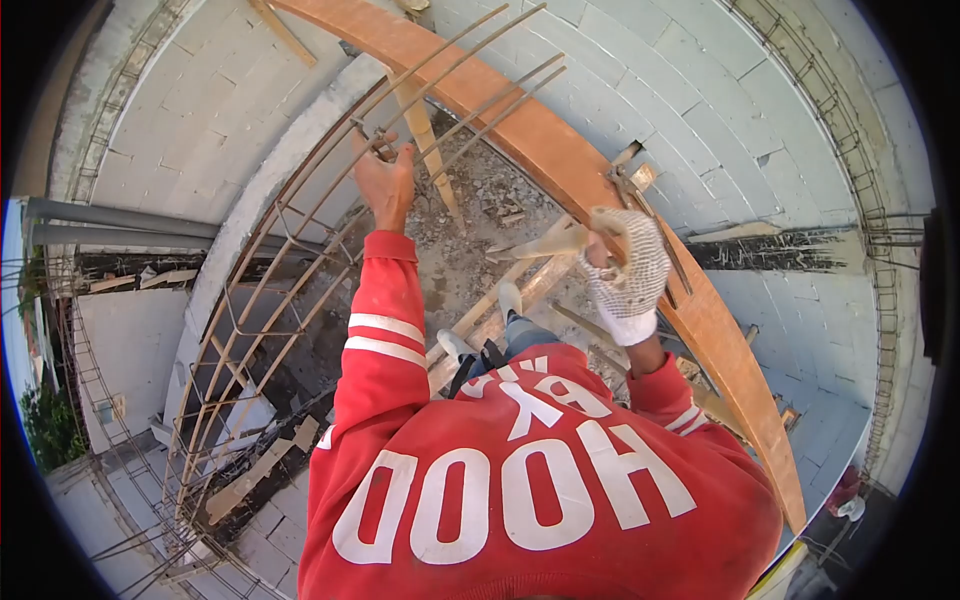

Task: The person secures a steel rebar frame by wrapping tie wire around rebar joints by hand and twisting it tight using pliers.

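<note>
My left hand [385,188], bare, reaches up to the end of a long rebar cage [290,240]. Its fingers close around steel at a stirrup [376,142] on the bars; part of the grip is hidden. My right hand [632,268] wears a white knitted glove and hovers by an orange-brown board [540,130]. Its fingers are curled towards the thumb, and what they hold, if anything, cannot be made out. Metal pincers [648,205] with long handles lie along the board, right beside the glove.
Grey block walls [690,110] rise on both sides. Below are rubble [480,195] and timber planks [540,285] near my feet. A wooden stake [425,140] stands between cage and board. Rebar ends [540,65] jut over the board.
</note>
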Motion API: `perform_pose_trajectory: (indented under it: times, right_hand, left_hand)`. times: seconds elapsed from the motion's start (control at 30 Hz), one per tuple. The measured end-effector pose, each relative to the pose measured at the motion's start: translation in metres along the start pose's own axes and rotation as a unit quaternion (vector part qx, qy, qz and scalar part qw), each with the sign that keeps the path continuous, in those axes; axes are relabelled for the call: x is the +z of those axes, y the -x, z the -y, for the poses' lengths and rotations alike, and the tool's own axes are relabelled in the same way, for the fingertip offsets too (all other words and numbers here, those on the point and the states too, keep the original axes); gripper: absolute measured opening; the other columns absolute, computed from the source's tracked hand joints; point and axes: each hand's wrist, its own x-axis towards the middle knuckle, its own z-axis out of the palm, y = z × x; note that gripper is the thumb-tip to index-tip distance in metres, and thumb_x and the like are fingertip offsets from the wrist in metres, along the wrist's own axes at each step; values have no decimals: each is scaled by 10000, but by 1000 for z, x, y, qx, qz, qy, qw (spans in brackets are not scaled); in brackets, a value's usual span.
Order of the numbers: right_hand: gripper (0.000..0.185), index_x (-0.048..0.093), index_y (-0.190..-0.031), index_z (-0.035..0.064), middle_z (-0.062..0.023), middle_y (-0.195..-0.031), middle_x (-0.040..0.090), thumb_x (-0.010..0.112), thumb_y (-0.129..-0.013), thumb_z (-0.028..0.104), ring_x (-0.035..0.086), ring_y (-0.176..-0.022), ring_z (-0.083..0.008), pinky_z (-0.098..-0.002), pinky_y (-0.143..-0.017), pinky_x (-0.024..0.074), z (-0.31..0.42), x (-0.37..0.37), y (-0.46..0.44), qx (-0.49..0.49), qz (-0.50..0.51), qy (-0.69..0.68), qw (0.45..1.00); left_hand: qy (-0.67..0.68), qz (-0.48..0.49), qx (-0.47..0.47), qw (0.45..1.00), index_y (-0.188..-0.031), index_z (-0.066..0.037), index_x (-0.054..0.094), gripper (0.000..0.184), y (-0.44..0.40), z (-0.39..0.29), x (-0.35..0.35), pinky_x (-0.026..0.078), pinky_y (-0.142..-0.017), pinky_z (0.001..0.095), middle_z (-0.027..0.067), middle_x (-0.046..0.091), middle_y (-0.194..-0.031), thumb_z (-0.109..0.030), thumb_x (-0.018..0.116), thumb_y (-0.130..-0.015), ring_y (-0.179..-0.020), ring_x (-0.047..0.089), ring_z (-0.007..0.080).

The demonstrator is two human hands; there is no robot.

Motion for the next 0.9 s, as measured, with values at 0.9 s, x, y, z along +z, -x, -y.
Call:
perform_pose_trajectory:
  times: [0.9]
  right_hand:
    - [418,650,-1232,56,-237,-1246,628,664,-846,217,600,-1127,-421,-454,-982,485,-50,174,74,169,356,-239,887]
  left_hand:
    - [37,4,18,999,-1424,35,463,627,-10,7,-8,537,-746,344,163,742,-1057,-158,657,-860,-831,709,220]
